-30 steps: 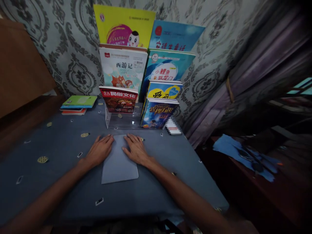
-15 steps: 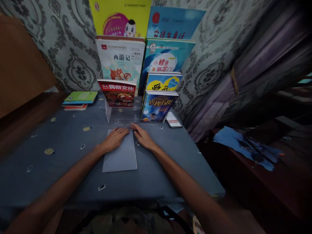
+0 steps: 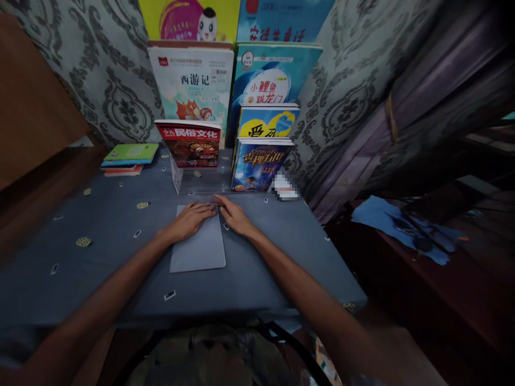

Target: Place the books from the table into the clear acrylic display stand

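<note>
A thin grey-white booklet or sheet with rounded corners (image 3: 200,252) lies flat on the table. My left hand (image 3: 190,221) rests on its upper part, fingers stretched out toward the right. Beside its upper right edge is my right hand (image 3: 234,215), fingers extended, with the fingertips near the top corner. Whether the right fingertips touch the edge is hard to see. Just beyond both hands stands a clear acrylic rack (image 3: 203,183) with books in tiers, among them a red-topped book (image 3: 190,145) and a dark blue book (image 3: 259,166).
Several larger books stand higher up, including a white one (image 3: 191,88) and a teal one (image 3: 273,72). A green book (image 3: 131,154) tops a small stack at the back left. A patterned curtain (image 3: 124,107) hangs behind. At right, a blue cloth (image 3: 396,228) lies on a lower surface.
The camera view has shifted slightly, so the rack and booklet appear a little higher. The left fingertips have slid slightly right, closer to the right hand.
</note>
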